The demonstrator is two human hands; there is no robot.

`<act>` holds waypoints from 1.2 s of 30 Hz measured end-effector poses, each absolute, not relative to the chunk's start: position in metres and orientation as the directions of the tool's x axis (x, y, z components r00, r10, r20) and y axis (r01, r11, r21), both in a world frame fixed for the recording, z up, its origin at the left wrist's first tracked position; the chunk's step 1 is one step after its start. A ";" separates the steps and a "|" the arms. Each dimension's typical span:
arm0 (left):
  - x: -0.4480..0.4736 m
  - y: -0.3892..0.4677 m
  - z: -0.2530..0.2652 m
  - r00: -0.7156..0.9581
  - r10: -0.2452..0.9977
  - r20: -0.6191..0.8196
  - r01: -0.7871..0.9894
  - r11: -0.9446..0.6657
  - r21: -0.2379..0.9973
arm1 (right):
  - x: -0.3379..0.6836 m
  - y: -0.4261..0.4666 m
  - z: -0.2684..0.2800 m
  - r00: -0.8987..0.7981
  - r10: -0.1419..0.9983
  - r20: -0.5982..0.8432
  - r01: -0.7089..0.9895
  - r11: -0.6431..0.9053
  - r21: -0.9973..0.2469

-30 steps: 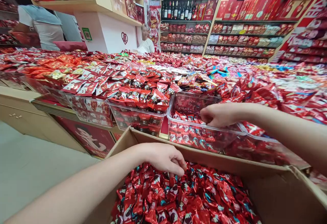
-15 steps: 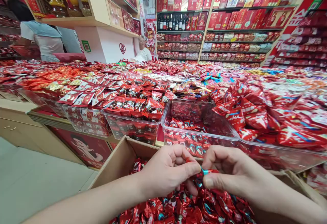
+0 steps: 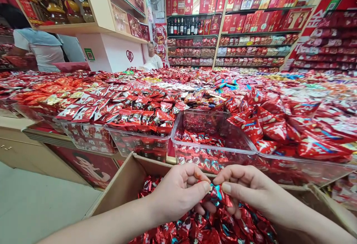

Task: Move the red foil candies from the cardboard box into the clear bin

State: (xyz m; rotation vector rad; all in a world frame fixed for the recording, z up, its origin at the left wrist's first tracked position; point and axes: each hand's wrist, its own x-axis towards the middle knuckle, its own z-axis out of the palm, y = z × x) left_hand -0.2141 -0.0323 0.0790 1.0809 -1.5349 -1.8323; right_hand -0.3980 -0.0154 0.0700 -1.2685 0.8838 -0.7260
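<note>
Left hand (image 3: 180, 192) and right hand (image 3: 255, 190) are holding one foil-wrapped candy (image 3: 216, 192) between them, each grip pinching with thumb and fingers, one from either side; the candy is hanging above the cardboard box (image 3: 117, 184), over loose candies (image 3: 178, 231) in similar red-and-blue foil. A clear plastic bin (image 3: 214, 147), part-filled with like pieces, is standing just beyond the box on the bench (image 3: 13, 122). Handling, by judgement: the piece is looking light, probably with a small firm centre, while the wrapper is looking thin, crinkly and slick, so likely slipping under a loose pinch or tearing under a hard pull; the end flaps, close in to the centre, are offering the best hold. Hard to make out: the fingers (image 3: 232, 170) are covering the left end and much of the back, so whether the wrapper is sealed is not showing. The print is blurring beyond reading. The box is running out of frame at the bottom, and the left forearm (image 3: 119, 217) and right forearm (image 3: 306, 218) are hiding parts of its interior.
</note>
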 end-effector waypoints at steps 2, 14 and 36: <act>-0.214 -0.032 0.080 -0.549 -0.795 -0.257 -0.113 -0.234 0.966 | -0.398 -0.015 0.070 0.468 -0.869 -0.159 -0.027 0.165 -0.986; -0.205 -0.032 0.065 -0.637 -0.765 0.091 -0.181 0.263 0.948 | -0.399 -0.015 0.069 0.414 -0.909 -0.042 -0.178 -0.036 -0.983; -0.208 -0.041 0.083 -0.433 -0.901 0.040 0.118 -0.013 0.993 | -0.406 -0.012 0.072 0.430 -0.902 0.048 -0.530 -0.295 -0.795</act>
